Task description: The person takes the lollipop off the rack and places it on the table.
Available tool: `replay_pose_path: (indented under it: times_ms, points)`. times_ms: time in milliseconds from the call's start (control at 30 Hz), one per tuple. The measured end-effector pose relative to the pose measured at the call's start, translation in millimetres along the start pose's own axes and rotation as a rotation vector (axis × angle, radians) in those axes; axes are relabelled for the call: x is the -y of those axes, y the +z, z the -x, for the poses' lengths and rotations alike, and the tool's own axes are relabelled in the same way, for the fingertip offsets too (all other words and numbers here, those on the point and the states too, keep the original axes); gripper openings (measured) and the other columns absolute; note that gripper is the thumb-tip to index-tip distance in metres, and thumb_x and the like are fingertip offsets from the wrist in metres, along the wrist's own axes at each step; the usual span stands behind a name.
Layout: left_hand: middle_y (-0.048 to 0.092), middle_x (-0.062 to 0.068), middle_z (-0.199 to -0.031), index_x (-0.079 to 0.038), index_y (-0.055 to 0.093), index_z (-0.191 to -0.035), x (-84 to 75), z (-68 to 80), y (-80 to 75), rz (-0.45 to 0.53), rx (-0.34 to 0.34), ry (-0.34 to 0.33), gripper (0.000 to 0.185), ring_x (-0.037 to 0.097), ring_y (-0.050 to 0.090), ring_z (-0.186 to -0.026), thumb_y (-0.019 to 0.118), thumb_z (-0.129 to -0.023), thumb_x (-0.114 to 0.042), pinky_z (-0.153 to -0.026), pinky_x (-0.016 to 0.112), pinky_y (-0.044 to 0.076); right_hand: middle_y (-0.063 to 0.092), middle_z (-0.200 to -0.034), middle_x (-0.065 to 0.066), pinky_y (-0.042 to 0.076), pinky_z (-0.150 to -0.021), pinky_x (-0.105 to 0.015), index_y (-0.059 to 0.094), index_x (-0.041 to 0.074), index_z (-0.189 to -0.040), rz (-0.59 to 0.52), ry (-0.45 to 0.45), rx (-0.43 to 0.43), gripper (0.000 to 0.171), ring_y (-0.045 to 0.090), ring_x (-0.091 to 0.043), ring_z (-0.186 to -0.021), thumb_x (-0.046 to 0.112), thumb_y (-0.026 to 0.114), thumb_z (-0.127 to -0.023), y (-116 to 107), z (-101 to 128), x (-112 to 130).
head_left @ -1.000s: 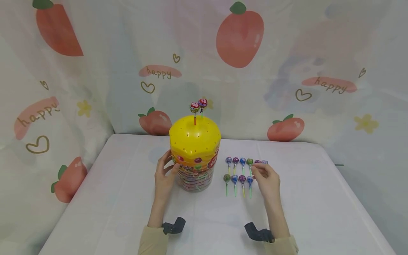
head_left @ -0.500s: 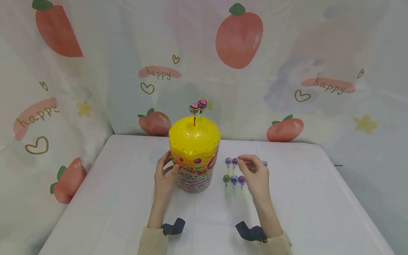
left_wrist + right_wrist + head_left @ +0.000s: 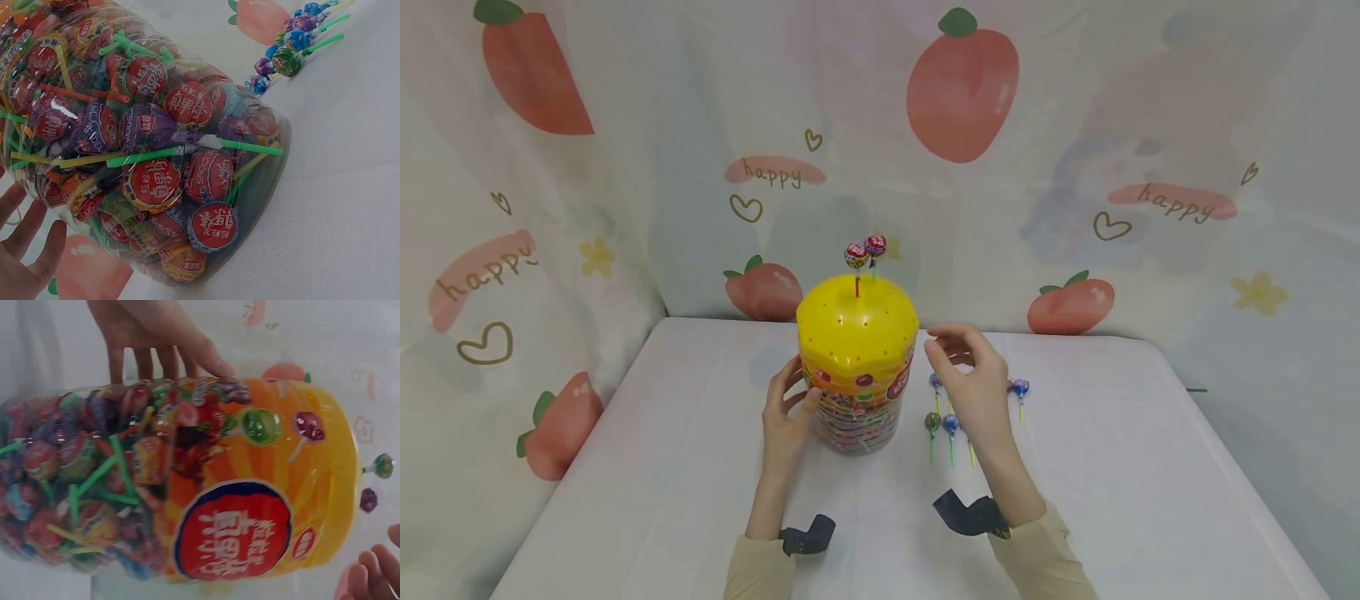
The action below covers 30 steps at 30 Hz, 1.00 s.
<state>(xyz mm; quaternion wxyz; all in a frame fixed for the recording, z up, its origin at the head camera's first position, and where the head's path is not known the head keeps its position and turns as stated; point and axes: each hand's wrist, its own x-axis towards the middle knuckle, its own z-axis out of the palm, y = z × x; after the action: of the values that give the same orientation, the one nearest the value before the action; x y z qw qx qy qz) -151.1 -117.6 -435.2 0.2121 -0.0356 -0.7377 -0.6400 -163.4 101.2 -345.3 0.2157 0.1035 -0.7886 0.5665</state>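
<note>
Clear plastic lollipop tub with yellow perforated lid (image 3: 857, 367): left hand (image 3: 786, 417) fingers spread against its side; right hand (image 3: 972, 379) raised beside it, fingers curled, apparently pinching something, unclear.

Two lollipops (image 3: 866, 250) are standing in one yellow-lidded jar (image 3: 857, 367); five loose lollipops (image 3: 951, 423) are showing on one table (image 3: 1150, 467), others possibly hidden.

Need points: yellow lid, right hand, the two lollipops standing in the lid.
yellow lid (image 3: 857, 329), head view, on the domed top with holes.
right hand (image 3: 973, 387), head view, on the back of the hand.
two standing lollipops (image 3: 857, 255), head view, on the nearer one's wrapped head.
</note>
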Motion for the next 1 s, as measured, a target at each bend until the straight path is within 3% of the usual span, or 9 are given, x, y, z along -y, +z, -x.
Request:
replay_pose_path:
  times_ms: [100, 200, 300, 367, 567, 900, 1000]
  points:
    - [0.047, 0.020, -0.140, -0.001, 0.042, -0.142, -0.1, 0.4, -0.2, -0.001, -0.001, 0.005, 0.054, 0.035, 0.046, -0.129, 0.059, -0.091, 0.001, -0.103, 0.054, 0.045, 0.066, -0.098, -0.010, 0.047, -0.082, -0.017, 0.066, 0.006, -0.110, -0.012, -0.037, 0.021, 0.021, 0.056, -0.010, -0.090, 0.015, 0.066, -0.090, 3, -7, 11]
    - [0.047, 0.019, -0.140, -0.002, 0.042, -0.142, 0.0, 0.6, -0.8, -0.006, -0.001, 0.001, 0.054, 0.034, 0.046, -0.129, 0.058, -0.091, 0.001, -0.102, 0.032, 0.047, 0.066, -0.103, -0.010, 0.049, -0.086, -0.023, 0.064, 0.005, -0.112, -0.045, -0.063, 0.048, 0.023, 0.057, -0.011, -0.093, 0.014, 0.066, -0.090, 7, -14, 22]
    - [0.047, 0.018, -0.141, -0.003, 0.042, -0.143, 0.7, 0.6, -1.4, -0.011, 0.000, -0.009, 0.054, 0.033, 0.046, -0.130, 0.059, -0.091, -0.001, -0.096, 0.014, 0.042, 0.066, -0.106, -0.011, 0.050, -0.090, -0.031, 0.063, 0.004, -0.113, -0.085, -0.078, 0.067, 0.025, 0.058, -0.013, -0.096, 0.013, 0.066, -0.091, 12, -20, 31]
    - [0.047, 0.018, -0.141, -0.003, 0.041, -0.143, 1.4, 0.4, -1.4, -0.012, 0.001, -0.012, 0.055, 0.033, 0.046, -0.130, 0.059, -0.091, -0.002, -0.099, 0.019, 0.044, 0.066, -0.107, -0.012, 0.050, -0.092, -0.036, 0.062, 0.003, -0.114, -0.104, -0.093, 0.075, 0.026, 0.059, -0.014, -0.097, 0.012, 0.066, -0.090, 16, -24, 36]
    - [0.047, 0.019, -0.140, -0.002, 0.041, -0.142, 3.7, -0.3, -0.4, 0.005, -0.002, 0.004, 0.055, 0.035, 0.046, -0.130, 0.060, -0.091, -0.001, -0.103, 0.057, 0.044, 0.065, -0.108, -0.014, 0.050, -0.093, -0.040, 0.061, 0.002, -0.116, -0.128, -0.141, 0.101, 0.028, 0.061, -0.022, -0.099, 0.011, 0.066, -0.090, 28, -37, 44]
    - [0.047, 0.019, -0.140, -0.002, 0.042, -0.142, 1.8, 0.3, -0.2, 0.009, -0.002, 0.009, 0.053, 0.034, 0.046, -0.129, 0.059, -0.091, -0.002, -0.103, 0.060, 0.042, 0.063, -0.115, -0.013, 0.054, -0.092, -0.038, 0.055, 0.005, -0.124, -0.085, -0.157, 0.185, 0.037, 0.063, -0.025, -0.101, 0.012, 0.067, -0.089, 43, -56, 53]
    - [0.047, 0.019, -0.141, -0.002, 0.042, -0.142, 0.5, 0.3, -0.6, 0.005, 0.001, -0.001, 0.054, 0.033, 0.046, -0.130, 0.059, -0.091, -0.001, -0.104, 0.047, 0.046, 0.063, -0.115, -0.012, 0.054, -0.090, -0.038, 0.054, 0.006, -0.125, -0.079, -0.169, 0.184, 0.038, 0.063, -0.024, -0.100, 0.013, 0.066, -0.090, 47, -59, 54]
